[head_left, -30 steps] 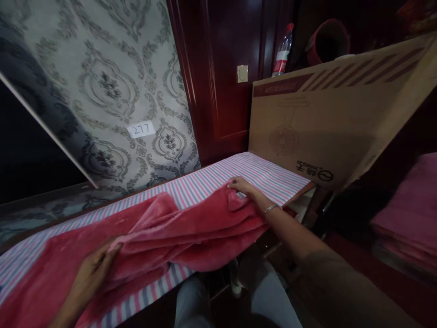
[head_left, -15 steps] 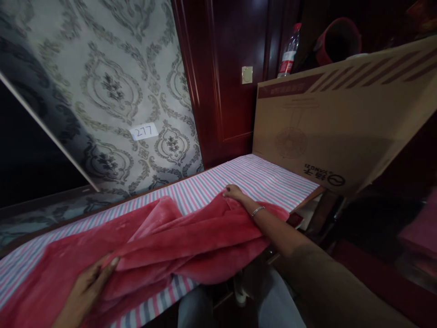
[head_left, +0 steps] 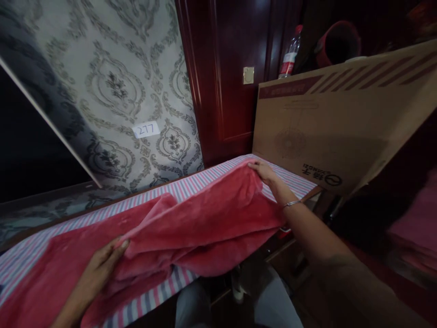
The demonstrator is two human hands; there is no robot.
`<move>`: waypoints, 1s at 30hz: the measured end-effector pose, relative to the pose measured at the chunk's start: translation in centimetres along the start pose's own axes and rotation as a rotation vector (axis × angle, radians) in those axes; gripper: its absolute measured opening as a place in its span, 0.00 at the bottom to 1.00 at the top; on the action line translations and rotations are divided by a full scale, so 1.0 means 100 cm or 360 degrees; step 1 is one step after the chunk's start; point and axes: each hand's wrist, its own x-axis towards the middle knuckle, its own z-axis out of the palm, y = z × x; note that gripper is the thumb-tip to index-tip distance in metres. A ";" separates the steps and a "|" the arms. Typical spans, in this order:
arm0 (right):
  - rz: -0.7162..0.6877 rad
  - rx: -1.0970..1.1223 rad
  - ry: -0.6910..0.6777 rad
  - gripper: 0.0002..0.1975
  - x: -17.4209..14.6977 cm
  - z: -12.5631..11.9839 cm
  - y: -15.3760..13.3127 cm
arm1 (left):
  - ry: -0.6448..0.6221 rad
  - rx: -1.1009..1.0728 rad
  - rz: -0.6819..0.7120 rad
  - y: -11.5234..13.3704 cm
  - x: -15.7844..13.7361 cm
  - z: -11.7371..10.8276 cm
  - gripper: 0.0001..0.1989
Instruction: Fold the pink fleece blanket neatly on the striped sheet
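Observation:
A red plush blanket (head_left: 205, 218) lies spread and folded along a surface covered by a striped cloth (head_left: 191, 184). My left hand (head_left: 105, 262) pinches a fold of the blanket near its middle, thumb on top. Farther right, my right hand (head_left: 262, 172), with a bracelet on the wrist, grips the blanket's far right corner and stretches it toward the back. Between the two hands the blanket is drawn fairly taut. Its near edge droops over the front of the striped cloth in loose folds.
A large cardboard box (head_left: 327, 118) stands at the right end of the surface. A plastic bottle (head_left: 290, 54) and a red round container (head_left: 337, 43) are behind it. A dark screen (head_left: 34, 136) is at left. Patterned wallpaper bears a paper marked 277 (head_left: 146, 129).
My right hand has moved right and away from me, pulling the blanket's corner out and flattening its folds. My left hand has shifted slightly up and right, still pinching the blanket.

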 end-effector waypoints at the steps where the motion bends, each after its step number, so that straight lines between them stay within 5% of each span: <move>1: -0.0078 0.0102 0.0054 0.16 -0.002 -0.011 -0.012 | -0.0079 -0.0069 0.0004 0.003 0.003 0.001 0.33; 6: -0.0561 0.0308 0.0279 0.13 -0.020 -0.054 -0.081 | -0.0178 -0.0125 0.0314 0.026 0.009 0.004 0.20; 12: -0.1058 0.0396 0.0536 0.12 -0.043 -0.086 -0.143 | -0.0199 0.0025 0.0663 0.072 0.000 0.025 0.15; 19: -0.1388 0.0301 0.0832 0.16 -0.052 -0.112 -0.154 | 0.0117 -0.0088 0.0696 0.097 0.000 0.038 0.13; 23: -0.1221 0.0223 0.0928 0.18 -0.055 -0.114 -0.152 | 0.0050 -0.0146 0.0579 0.105 0.004 0.045 0.11; 30: -0.1551 0.0229 0.0934 0.15 -0.046 -0.133 -0.165 | -0.0116 0.0191 0.0576 0.093 0.005 0.049 0.14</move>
